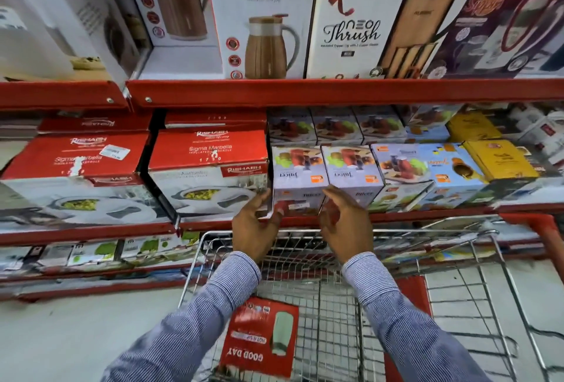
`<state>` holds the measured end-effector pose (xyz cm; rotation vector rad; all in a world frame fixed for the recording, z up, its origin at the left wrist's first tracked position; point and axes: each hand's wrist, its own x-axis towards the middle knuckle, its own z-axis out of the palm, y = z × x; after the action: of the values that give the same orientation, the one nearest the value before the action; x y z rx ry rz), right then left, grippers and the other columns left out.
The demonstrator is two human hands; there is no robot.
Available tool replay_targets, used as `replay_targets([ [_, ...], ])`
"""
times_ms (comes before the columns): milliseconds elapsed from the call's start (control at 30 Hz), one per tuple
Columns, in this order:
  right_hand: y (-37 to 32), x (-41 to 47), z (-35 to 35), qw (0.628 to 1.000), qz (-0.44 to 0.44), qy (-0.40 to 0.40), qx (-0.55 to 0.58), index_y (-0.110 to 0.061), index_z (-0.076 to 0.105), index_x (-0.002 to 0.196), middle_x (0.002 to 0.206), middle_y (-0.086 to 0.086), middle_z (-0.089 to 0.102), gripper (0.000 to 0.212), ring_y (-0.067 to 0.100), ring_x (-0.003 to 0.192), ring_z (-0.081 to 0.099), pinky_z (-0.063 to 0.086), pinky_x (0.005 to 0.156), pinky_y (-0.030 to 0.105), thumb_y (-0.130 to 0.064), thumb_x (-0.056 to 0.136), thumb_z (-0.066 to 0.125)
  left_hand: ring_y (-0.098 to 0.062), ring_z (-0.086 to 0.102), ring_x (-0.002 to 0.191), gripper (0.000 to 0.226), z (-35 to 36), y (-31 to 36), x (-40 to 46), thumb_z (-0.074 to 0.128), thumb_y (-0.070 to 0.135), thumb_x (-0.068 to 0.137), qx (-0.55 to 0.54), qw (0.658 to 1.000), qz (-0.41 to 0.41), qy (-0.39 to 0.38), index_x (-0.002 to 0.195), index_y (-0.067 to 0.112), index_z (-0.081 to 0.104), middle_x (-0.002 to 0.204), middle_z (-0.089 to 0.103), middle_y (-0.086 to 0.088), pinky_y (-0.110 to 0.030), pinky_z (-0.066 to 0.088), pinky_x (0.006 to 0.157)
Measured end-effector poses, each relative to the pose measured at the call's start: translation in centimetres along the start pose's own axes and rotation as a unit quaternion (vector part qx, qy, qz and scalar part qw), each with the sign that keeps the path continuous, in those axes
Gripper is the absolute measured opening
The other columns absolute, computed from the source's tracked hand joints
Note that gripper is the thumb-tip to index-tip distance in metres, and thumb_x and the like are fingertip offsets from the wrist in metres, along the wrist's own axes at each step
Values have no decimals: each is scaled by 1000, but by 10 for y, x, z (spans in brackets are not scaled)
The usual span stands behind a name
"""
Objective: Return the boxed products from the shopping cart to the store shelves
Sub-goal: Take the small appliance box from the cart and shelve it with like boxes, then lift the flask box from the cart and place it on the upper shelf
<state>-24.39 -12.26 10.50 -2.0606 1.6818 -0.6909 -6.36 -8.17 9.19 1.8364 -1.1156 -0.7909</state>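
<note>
A lilac juicer box (297, 178) sits at the front of the middle shelf (427, 214), in line with a matching juicer box (351, 174) on its right. My left hand (254, 229) is at its lower left corner, thumb up along the edge and fingers spread over the front face. At the lower right corner is my right hand (345, 226), fingers loosely curled and apart. Neither hand grips the box. Below my arms stands the wire shopping cart (335, 230), with a red Good Day flask box (262, 336) lying flat in it.
Red Rishabh casserole boxes (207, 168) fill the shelf left of the juicer boxes. Blue and yellow boxes (476, 165) lie to the right. On the upper shelf (335, 90) stand tall Good Day and Thrush flask boxes. A lower shelf holds small boxes (91, 255).
</note>
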Motion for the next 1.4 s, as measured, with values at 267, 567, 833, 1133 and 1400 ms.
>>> replay_targets([
  [267,54,-103,77,951,241,-184,60,-2,65,114,102,19,73,35,32,91,70,51,77,29,-28,93,55,-30,62,115,70,-18,-124,-64,80,49,71,39,952,-281,-117,125,11,58,130,63,-9,-37,49,100],
  [567,66,-179,152,787,467,-302,268,-11,68,84,98,19,75,47,35,90,72,56,89,53,-53,87,48,-26,62,92,74,-26,-144,-111,81,41,69,-3,895,-386,-225,127,5,52,124,66,-13,-34,51,85],
  [833,-1,-152,61,909,294,-129,265,-18,69,79,90,13,75,42,35,90,69,57,83,52,-52,85,44,-8,65,62,11,-79,-64,-109,64,14,88,-111,940,-275,-167,98,16,70,83,73,0,-19,48,52],
  [1133,-113,-93,-65,906,90,52,411,-28,74,95,95,-7,74,12,16,92,69,55,85,36,-29,84,69,-22,77,85,59,-173,53,-102,81,55,63,-142,990,-8,-22,109,18,73,93,81,-1,-50,61,83],
  [1400,-215,-50,-148,886,-49,82,454,-16,75,106,92,-5,79,22,15,88,74,60,73,30,-23,87,65,-15,77,81,42,-248,156,-98,84,47,64,-170,961,188,111,95,19,78,88,81,3,-46,63,78],
])
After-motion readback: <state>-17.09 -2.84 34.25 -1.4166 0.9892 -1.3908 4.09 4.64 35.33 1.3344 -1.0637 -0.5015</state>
